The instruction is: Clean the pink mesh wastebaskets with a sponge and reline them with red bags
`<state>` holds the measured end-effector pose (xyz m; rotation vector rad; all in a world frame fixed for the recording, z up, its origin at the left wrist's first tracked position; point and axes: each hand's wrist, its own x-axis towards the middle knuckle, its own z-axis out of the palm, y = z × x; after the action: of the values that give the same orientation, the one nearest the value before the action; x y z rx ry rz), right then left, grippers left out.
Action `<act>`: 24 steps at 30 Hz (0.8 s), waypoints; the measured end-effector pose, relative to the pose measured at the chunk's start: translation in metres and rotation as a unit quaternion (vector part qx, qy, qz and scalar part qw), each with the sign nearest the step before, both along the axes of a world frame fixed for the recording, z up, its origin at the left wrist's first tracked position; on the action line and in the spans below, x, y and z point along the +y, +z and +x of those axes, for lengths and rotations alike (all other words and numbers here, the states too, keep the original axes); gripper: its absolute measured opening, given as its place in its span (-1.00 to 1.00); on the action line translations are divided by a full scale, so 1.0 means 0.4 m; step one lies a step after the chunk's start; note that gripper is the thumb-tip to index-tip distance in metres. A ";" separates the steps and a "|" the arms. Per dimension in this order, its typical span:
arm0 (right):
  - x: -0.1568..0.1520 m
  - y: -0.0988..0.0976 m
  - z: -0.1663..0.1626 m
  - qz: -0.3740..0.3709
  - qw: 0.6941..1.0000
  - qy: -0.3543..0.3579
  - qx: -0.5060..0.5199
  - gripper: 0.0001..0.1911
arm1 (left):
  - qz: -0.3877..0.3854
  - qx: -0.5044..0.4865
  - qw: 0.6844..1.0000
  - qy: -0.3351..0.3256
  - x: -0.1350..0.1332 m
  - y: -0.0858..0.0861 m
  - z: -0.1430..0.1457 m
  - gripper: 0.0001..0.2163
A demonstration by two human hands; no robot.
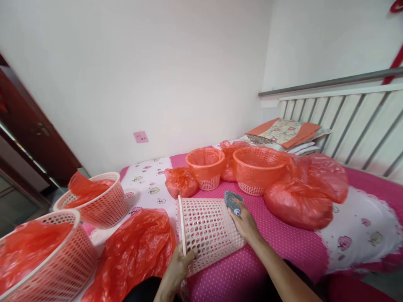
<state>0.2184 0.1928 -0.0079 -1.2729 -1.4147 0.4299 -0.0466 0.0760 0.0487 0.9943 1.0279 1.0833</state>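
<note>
We steady pale pink plastic lattice basket (209, 230) with left hand (178, 265) gripping rim; right hand (244, 221) pinches grey cloth (232, 200) against base; keep strokes firm.

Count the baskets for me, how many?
5: one lying under both hands, two lined ones behind it, two at left. Bags may hide more.

One head-worn view, forward and down, close over the bed (283, 247) toward the corner wall (157, 75).
</note>
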 end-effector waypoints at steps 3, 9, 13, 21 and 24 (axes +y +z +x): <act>0.006 0.018 -0.039 0.007 1.000 0.006 -0.025 -0.45 | 0.009 -0.002 1.000 -0.005 0.000 -0.006 0.002 -0.53; -0.006 0.071 -0.162 0.028 0.996 0.050 -0.067 -0.45 | 0.014 -0.023 0.999 -0.042 0.001 -0.013 0.004 -0.48; -0.042 0.110 -0.241 0.057 0.989 0.101 -0.088 -0.42 | 0.022 -0.015 0.999 -0.035 0.003 -0.032 0.001 -0.48; -0.172 0.143 -0.331 0.088 0.969 0.182 -0.145 -0.19 | 0.049 0.019 0.999 -0.008 0.008 -0.034 0.002 -0.49; -0.216 0.138 -0.330 0.099 0.965 0.186 -0.155 -0.06 | 0.070 0.020 0.997 -0.011 0.009 -0.031 0.003 -0.55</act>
<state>0.0864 0.1064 0.0473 -0.9376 -1.9249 0.3369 -0.0456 0.0798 0.0363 1.1415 0.9821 1.1325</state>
